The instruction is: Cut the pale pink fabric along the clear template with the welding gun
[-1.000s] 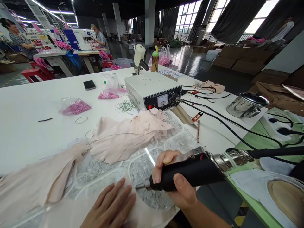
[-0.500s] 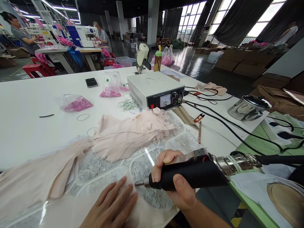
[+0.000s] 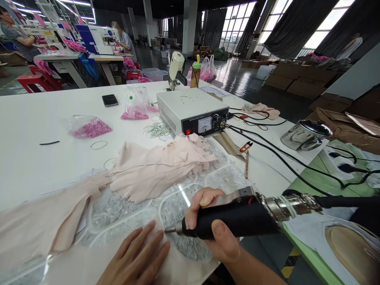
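My right hand (image 3: 221,233) is wrapped round the black body of a handheld ultrasonic welder (image 3: 234,217). Its thin metal tip points left and meets the edge of a pale beige fabric piece (image 3: 181,267) just beyond my left fingertips. Flat on that same fabric lies my left hand (image 3: 139,253), fingers stretched out and slightly apart. Beneath the fabric is a clear, grey-marbled template sheet (image 3: 118,211) with pale curved lines. A bunch of beige fabric strips (image 3: 160,166) rests behind it, and a longer beige piece (image 3: 38,221) spreads off to the left.
Black cables (image 3: 267,142) run from a control box (image 3: 190,111) across the right side. Near it lie orange thread snips (image 3: 246,147) and a lidded steel pot (image 3: 305,134). Bags of pink rings (image 3: 92,127), a phone (image 3: 109,100) and loose elastic bands (image 3: 157,130) are farther back.
The whole view has shifted slightly, so most things appear a little farther left. Both hands keep nearly the same pose, with the welder tip still at the fabric edge.
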A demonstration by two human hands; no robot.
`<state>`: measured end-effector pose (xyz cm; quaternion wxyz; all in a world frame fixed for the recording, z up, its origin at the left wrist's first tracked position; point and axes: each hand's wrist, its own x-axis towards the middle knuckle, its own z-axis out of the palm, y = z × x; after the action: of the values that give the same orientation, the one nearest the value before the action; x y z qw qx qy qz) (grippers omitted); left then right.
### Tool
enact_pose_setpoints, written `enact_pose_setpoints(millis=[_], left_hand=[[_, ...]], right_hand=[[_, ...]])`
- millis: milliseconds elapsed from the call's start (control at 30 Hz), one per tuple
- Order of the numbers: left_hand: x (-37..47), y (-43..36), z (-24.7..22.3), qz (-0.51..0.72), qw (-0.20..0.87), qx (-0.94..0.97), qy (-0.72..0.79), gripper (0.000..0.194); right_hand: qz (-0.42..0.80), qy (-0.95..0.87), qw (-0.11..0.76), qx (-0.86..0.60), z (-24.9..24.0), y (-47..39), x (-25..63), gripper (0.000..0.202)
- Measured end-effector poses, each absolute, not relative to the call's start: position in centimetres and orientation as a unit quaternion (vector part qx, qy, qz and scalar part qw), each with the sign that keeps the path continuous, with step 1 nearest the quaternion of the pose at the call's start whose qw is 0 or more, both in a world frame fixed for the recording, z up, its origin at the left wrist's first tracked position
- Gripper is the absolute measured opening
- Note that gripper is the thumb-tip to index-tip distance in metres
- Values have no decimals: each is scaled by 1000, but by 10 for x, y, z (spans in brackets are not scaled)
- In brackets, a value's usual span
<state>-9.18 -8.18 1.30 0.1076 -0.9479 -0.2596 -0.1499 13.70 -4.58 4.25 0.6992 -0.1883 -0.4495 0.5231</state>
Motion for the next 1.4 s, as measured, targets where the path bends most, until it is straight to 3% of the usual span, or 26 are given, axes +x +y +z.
enact_pose_setpoints(millis=[533,767,1400], left_hand=[[-85,-93,6,-167,79,-935,-303,42],[-88,-87,13,-127,115,-949,-266,53],[-83,-93,6,-162,93,-931,-315,45]], right_hand=[[516,-433,708,-209,47,-48,149,19],[525,-458,688,-205,48,-56,153,19],[524,-483,669,-209,42,-60,152,16]])
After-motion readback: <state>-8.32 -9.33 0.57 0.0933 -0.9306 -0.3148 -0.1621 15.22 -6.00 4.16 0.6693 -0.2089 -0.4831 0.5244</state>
